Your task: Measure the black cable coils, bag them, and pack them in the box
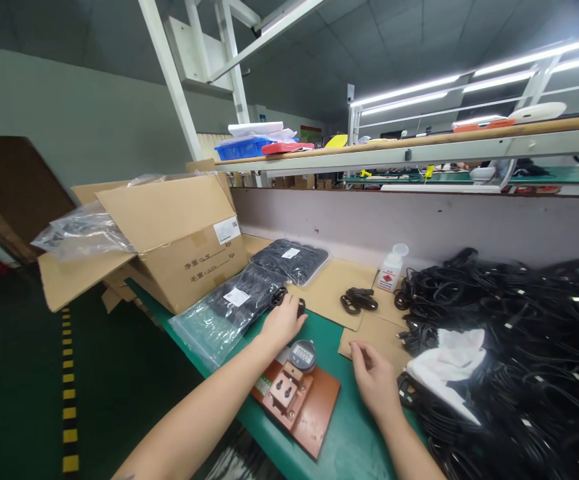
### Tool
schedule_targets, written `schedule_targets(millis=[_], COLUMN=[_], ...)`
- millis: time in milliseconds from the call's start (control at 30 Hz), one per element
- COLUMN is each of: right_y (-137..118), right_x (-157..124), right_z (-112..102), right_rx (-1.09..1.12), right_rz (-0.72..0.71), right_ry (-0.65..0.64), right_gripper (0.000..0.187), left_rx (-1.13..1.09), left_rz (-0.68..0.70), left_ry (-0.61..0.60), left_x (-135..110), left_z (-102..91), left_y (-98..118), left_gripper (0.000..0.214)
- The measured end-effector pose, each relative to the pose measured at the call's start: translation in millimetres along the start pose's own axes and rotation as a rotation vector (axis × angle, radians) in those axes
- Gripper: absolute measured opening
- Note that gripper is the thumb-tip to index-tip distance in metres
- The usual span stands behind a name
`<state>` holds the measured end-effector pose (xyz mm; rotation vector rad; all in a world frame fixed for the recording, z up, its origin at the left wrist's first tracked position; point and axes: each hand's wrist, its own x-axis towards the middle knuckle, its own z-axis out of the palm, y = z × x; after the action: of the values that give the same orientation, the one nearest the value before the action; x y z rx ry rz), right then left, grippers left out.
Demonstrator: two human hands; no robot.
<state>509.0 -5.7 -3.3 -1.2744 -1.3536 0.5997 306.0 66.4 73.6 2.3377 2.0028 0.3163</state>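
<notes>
My left hand (284, 324) is closed on a coiled black cable (278, 297), right at the edge of a clear bag of black cables (249, 293) with a white label. Part of the coil is hidden under my fingers. Loosely curled and apparently holding nothing, my right hand (376, 381) hovers by a piece of cardboard (376, 339). Between my forearms sits a reddish-brown gauge fixture (314, 413) with a round digital dial indicator (302, 356). Another small black cable bundle (359, 300) lies on the cardboard ahead.
A big heap of black cables (529, 320) fills the right side, with a white cloth (449, 367) on it. A white bottle (392, 268) stands at the back. An open carton (184, 247) is at left, beside a second bagged bundle (289, 260). A shelf (399, 150) spans above.
</notes>
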Motion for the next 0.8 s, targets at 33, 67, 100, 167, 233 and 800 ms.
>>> schedule_targets(millis=[33, 67, 100, 167, 233, 800], right_y=[-0.3, -0.7, -1.1, -1.9, -2.1, -4.4], right_x=[0.1, 0.2, 0.2, 0.2, 0.3, 0.2], right_z=[-0.3, -0.6, -0.9, -1.2, -1.2, -0.1], right_rx=[0.001, 0.002, 0.003, 0.003, 0.002, -0.005], right_rz=[-0.001, -0.001, -0.001, 0.001, 0.004, 0.017], right_ry=[-0.004, -0.007, -0.01, -0.01, -0.013, -0.032], right_gripper=[0.045, 0.045, 0.045, 0.045, 0.045, 0.047], left_rx=[0.018, 0.033, 0.045, 0.064, 0.076, 0.015], left_rz=[-0.002, -0.001, 0.0, 0.001, -0.006, -0.002], left_ry=[-0.009, -0.016, -0.019, -0.019, -0.013, -0.013], left_x=[1.2, 1.5, 1.1, -1.8, -5.8, -11.5], left_z=[2.7, 5.1, 7.2, 10.0, 11.4, 13.0], left_y=[0.5, 0.2, -0.7, -3.9, -7.4, -18.6], left_gripper=[0.028, 0.027, 0.027, 0.029, 0.031, 0.019])
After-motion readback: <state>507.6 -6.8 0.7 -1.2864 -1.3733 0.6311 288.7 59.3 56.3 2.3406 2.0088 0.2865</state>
